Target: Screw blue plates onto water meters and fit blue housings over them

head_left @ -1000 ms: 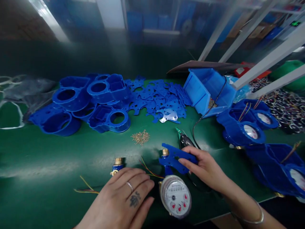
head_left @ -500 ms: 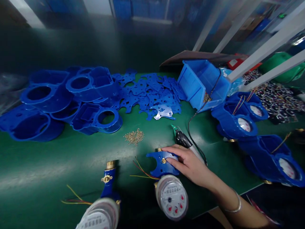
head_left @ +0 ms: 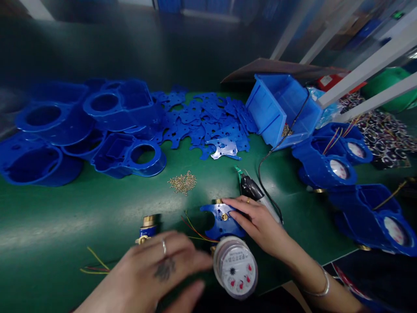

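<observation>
A water meter with a white dial (head_left: 236, 270) lies near the front edge of the green table. A flat blue plate (head_left: 221, 220) rests on its brass end. My right hand (head_left: 260, 224) presses its fingers flat on that plate, right of the brass fitting. My left hand (head_left: 156, 271) is blurred, fingers extended, reaching toward the dial and covering a second meter, of which only the brass-and-blue end (head_left: 146, 226) shows. Thin coloured wires (head_left: 195, 228) run between the two meters.
A small heap of brass screws (head_left: 183, 182) lies mid-table. A black electric screwdriver (head_left: 250, 189) with its cable lies behind my right hand. Blue housings (head_left: 128, 154) and flat plates (head_left: 208, 124) are piled at the back. A tilted blue bin (head_left: 282, 111) and assembled meters (head_left: 332, 167) sit right.
My left hand, out of view half a second ago, has come back over the left meter. My right hand has laid the blue plate down on the meter's brass end.
</observation>
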A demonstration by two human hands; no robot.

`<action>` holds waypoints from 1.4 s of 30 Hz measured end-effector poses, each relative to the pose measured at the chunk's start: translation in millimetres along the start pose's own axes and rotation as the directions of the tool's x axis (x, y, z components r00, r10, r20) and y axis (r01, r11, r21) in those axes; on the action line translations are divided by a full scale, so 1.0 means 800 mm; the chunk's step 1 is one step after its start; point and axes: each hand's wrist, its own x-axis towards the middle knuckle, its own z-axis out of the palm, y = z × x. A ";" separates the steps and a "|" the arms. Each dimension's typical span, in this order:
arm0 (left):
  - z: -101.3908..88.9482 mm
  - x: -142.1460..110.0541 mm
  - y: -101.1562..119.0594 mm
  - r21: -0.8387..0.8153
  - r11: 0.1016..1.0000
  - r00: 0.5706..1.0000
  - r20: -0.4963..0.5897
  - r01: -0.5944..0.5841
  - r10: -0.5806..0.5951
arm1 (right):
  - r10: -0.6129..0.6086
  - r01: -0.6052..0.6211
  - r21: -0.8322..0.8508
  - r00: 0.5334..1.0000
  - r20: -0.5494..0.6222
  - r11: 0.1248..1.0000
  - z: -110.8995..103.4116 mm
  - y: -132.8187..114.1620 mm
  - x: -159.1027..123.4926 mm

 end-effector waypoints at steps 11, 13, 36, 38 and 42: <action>0.033 0.046 -0.040 0.112 0.935 0.873 0.410 -0.336 0.265 | 0.026 -0.022 0.092 0.999 -0.042 0.996 0.004 0.003 -0.002; 0.034 0.043 -0.041 0.113 0.933 0.868 0.418 -0.341 0.267 | 0.035 -0.032 0.106 0.999 -0.024 0.994 0.002 0.004 -0.002; -0.032 -0.022 -0.039 0.103 0.987 0.990 0.064 0.121 -0.128 | 0.010 -0.304 -0.706 0.922 -0.388 0.640 -0.015 0.047 -0.047; -0.028 -0.041 -0.038 0.039 0.973 0.973 -0.026 0.228 -0.227 | 0.051 -0.330 -0.673 0.916 -0.399 0.662 -0.007 0.059 -0.044; -0.019 -0.075 -0.031 -0.158 0.908 0.900 -0.150 0.387 -0.410 | 0.044 -0.297 -0.646 0.925 -0.378 0.703 -0.017 0.055 -0.052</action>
